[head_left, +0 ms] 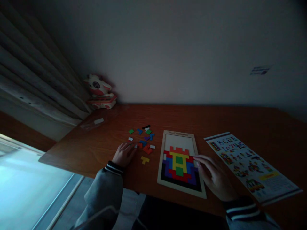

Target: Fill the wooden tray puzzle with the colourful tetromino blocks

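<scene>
A wooden tray puzzle (pixel 201 188) lies on the table, its lower part filled with coloured pieces in a tower-like pattern. My right hand (pixel 214 177) reaches over its right edge, thumb and fingers closed at the end of a red puzzle piece (pixel 191 158); the fingertips partly hide what is beneath them. To the left of the tray, my left hand (pixel 124 154) rests on the table with its fingers stretched out, beside a small white piece (pixel 135 146). Loose orange-red pieces (pixel 147 149) and a yellow piece (pixel 145 160) lie just right of it.
More loose pieces, such as a green one (pixel 131 131) and a black one (pixel 146 127), lie farther back. A printed pattern sheet (pixel 254 169) is right of the tray. A cow-shaped toy (pixel 99 92) stands at the back left by the curtain (pixel 35 64); a clear bag (pixel 92 124) lies nearby.
</scene>
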`<move>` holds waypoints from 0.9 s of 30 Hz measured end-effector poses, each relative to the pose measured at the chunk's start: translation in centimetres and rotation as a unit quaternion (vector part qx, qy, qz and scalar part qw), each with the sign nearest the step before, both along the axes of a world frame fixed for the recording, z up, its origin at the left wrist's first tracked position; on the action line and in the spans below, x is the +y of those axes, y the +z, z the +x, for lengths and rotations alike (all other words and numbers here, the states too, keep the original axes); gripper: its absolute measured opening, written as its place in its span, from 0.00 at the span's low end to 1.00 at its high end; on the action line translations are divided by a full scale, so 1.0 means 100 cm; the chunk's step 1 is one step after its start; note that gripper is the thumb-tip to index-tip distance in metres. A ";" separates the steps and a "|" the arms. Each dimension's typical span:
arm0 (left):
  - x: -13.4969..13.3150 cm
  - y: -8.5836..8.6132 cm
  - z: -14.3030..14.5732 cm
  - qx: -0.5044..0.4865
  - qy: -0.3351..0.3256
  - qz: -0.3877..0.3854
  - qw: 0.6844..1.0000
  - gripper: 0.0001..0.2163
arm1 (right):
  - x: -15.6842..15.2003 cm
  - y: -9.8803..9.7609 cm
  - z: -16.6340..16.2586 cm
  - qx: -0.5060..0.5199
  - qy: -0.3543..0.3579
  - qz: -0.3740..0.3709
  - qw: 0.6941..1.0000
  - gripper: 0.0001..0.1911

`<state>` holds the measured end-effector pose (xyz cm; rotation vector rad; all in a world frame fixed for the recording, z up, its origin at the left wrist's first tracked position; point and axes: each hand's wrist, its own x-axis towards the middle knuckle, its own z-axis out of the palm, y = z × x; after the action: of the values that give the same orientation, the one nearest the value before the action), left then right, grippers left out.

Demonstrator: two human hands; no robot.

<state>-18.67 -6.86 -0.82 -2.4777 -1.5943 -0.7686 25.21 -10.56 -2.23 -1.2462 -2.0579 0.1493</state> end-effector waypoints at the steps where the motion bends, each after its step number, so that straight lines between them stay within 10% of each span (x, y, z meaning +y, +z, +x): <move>1: 0.003 0.000 0.002 0.007 0.009 -0.002 1.000 0.13 | 0.000 0.001 0.000 -0.003 -0.001 0.003 1.000 0.13; 9: 0.039 -0.005 -0.003 -0.024 0.237 0.003 0.971 0.13 | -0.004 0.034 -0.045 -0.040 0.026 0.009 0.999 0.11; 19: 0.041 -0.009 -0.011 -0.052 0.207 -0.015 0.977 0.10 | 0.052 0.045 -0.167 -0.100 0.007 -0.104 0.990 0.06; 27: 0.041 -0.011 -0.008 -0.106 0.155 0.004 0.982 0.11 | 0.073 0.032 -0.190 -0.107 -0.028 -0.128 0.986 0.09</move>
<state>-19.51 -2.74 -1.95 -2.1234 -1.9782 -1.0102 6.19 -3.29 0.97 -1.5317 -2.2378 0.2716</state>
